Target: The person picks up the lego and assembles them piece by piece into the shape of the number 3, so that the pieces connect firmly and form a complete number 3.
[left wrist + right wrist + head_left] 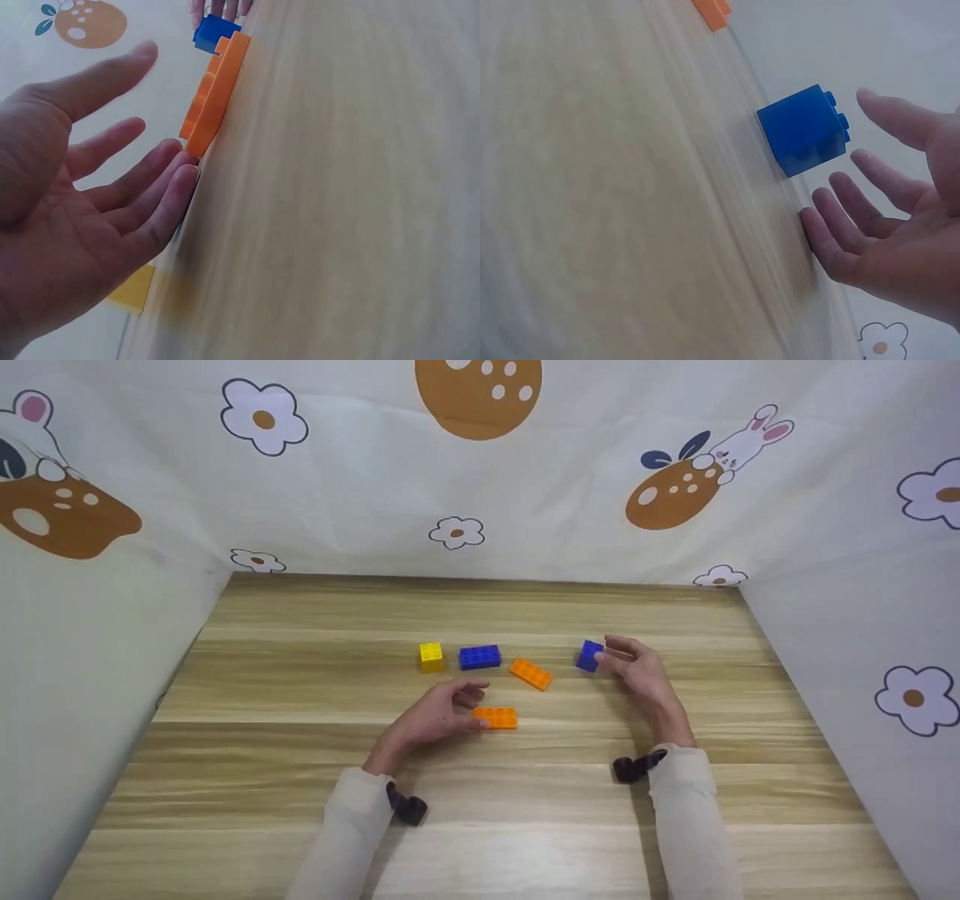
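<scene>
My left hand [439,712] is at the left end of an orange building brick [501,718] lying flat on the table. Its thumb overlaps the brick's edge in the head view; in the left wrist view the fingers [180,191] are spread, little finger close to the brick's end. On the right, my right hand [639,671] is beside a small blue brick [589,655], studs up. The right wrist view shows a gap between the loosely bent fingers [831,247] and this blue brick [802,131]. Neither hand grips anything.
Behind the hands, a yellow brick [431,658], a longer blue brick [480,657] and a second orange brick [531,674], set at an angle, stand in a loose row. A patterned cloth [360,510] encloses the wooden table [525,825] at the back and sides.
</scene>
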The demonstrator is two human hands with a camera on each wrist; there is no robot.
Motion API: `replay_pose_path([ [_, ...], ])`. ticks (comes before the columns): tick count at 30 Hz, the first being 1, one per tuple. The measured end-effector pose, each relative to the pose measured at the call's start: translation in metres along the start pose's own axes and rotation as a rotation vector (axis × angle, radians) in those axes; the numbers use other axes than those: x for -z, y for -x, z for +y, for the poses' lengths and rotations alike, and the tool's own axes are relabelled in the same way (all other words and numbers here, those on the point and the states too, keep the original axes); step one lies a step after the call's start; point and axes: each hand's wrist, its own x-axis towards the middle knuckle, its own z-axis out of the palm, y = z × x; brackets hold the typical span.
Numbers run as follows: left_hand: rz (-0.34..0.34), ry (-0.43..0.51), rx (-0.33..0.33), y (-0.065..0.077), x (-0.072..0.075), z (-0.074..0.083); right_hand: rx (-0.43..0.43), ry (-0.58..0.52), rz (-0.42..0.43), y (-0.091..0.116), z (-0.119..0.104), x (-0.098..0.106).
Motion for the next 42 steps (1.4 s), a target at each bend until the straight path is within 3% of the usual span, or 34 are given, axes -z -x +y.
replay_pose_path([
  [7, 0.035, -0.028, -0.028, -0.002, -0.009, -0.002, -0.037, 0.003, 0.01, -0.001, 0.0, -0.005],
  [15, 0.077, -0.071, 0.015, -0.002, -0.012, 0.0, -0.062, -0.016, 0.05, -0.001, -0.002, -0.007],
  [20, 0.109, -0.114, 0.046, 0.002, -0.007, -0.001, -0.043, 0.025, 0.038, -0.003, -0.007, -0.015],
  [25, 0.104, -0.131, 0.014, 0.0, -0.007, 0.0, -0.017, 0.065, 0.036, 0.0, -0.01, -0.017],
  [34, 0.092, -0.118, 0.021, -0.004, -0.012, 0.0, 0.082, 0.112, 0.006, 0.014, -0.029, -0.019],
  [38, 0.1, -0.112, -0.008, -0.004, -0.011, -0.001, 0.179, 0.076, 0.002, 0.019, -0.039, -0.025],
  [42, 0.109, -0.114, -0.018, -0.004, -0.011, 0.0, 0.275, 0.111, -0.004, 0.025, -0.048, -0.032],
])
